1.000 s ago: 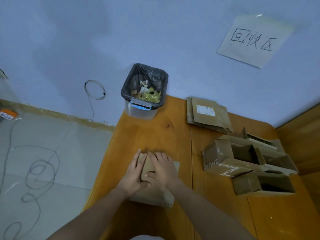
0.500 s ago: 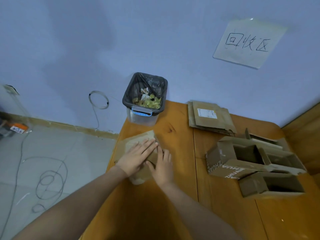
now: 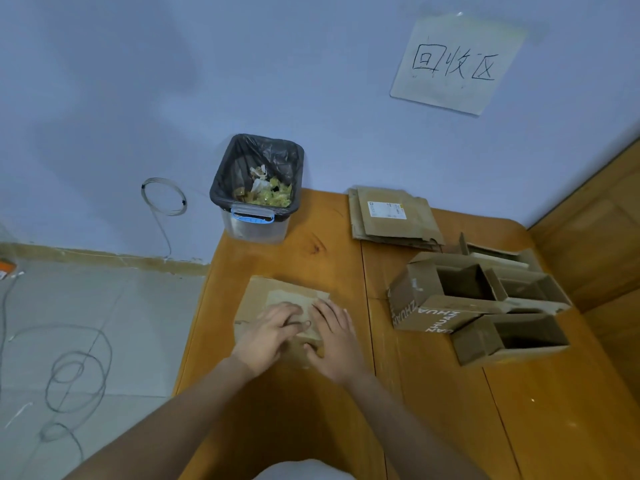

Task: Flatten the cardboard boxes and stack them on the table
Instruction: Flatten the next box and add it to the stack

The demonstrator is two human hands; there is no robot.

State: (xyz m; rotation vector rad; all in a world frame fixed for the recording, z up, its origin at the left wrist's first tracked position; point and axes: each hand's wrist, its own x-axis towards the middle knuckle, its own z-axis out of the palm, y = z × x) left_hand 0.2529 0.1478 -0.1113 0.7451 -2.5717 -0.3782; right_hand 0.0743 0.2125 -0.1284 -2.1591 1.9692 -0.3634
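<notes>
A flattened cardboard box (image 3: 277, 296) lies on the wooden table (image 3: 311, 410) near its left edge. My left hand (image 3: 268, 336) presses flat on its near left part with straight fingers. My right hand (image 3: 334, 337) presses flat beside it on the near right part, the two hands touching. A stack of flattened boxes (image 3: 393, 218) lies at the back of the table by the wall. Open, unflattened boxes (image 3: 460, 299) stand in a cluster on the right, one printed with white letters.
A clear bin with a black bag (image 3: 258, 188) holding scraps stands at the table's back left corner. A paper sign (image 3: 457, 62) hangs on the wall. Wire loops (image 3: 74, 375) lie on the tiled floor to the left. A wooden panel (image 3: 595, 230) borders the right.
The box was turned and shifted left on the table under both hands, then settled flat. Both hands now press side by side on its near part.
</notes>
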